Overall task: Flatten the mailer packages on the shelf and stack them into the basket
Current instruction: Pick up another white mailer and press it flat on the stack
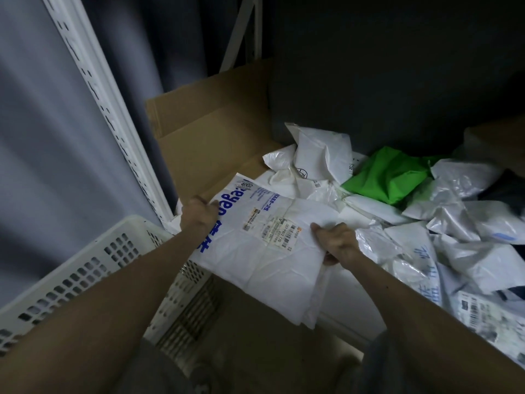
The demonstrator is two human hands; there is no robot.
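Cluttered shelf (349,302): two hands (199,216) (336,240) grip one white mailer (272,268).

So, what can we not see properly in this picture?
Head view:
- Inside of the basket: mostly hidden by the left forearm, dark.
- Label on the white mailer: print too small to read.
- Fingers of the right hand: curled under the white mailer.
- Mailer pile: cut off by the right edge, blurred there.

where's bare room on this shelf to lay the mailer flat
Bare cardboard lies between the shelf post and the white mailer pile, behind the held mailer. Rightward, around the green mailer, it is crowded.
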